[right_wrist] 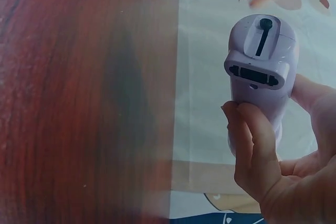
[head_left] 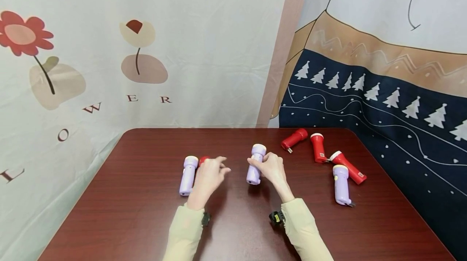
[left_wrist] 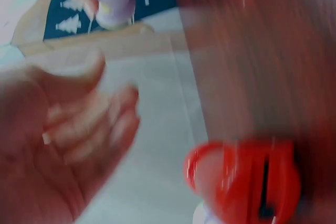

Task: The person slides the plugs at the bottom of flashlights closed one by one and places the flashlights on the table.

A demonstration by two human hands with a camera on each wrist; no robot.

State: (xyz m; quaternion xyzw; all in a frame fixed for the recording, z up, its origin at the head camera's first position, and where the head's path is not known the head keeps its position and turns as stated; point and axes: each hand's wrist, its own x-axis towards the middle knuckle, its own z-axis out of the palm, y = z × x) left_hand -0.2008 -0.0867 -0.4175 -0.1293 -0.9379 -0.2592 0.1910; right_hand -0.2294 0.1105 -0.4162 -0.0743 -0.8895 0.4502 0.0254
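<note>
Head view shows us the right hand point(head_left: 271, 170) gripping a lilac flashlight point(head_left: 252, 174), its thumb on one side of the barrel and its fingers on the other. The flashlight's wide, pale-rimmed head points away beyond those fingers, and the narrower end comes back toward us below them, with a dark shadow on the brown tabletop point(head_left: 233, 232) underneath. From the right wrist we see a black slider and a dark slot on the narrow end, just past the fingertips.

We see the left hand point(head_left: 209, 176) holding nothing, its fingers loosely extended toward the right hand and blurred in the left wrist view. Just beside that hand, mostly hidden behind it, is a red flashlight point(head_left: 203, 159); a second lilac flashlight point(head_left: 188, 178) lies left of the left fingers.

Well to the right of the right fingers we count four more: an all-red flashlight point(head_left: 294, 138) farthest from us, a white-rimmed red flashlight point(head_left: 318, 149) nearer, a slanting red flashlight point(head_left: 349, 168) farther right, and a third lilac flashlight point(head_left: 341, 185) on its near side. Beyond both hands' fingers we see a pale printed curtain point(head_left: 219, 50).
</note>
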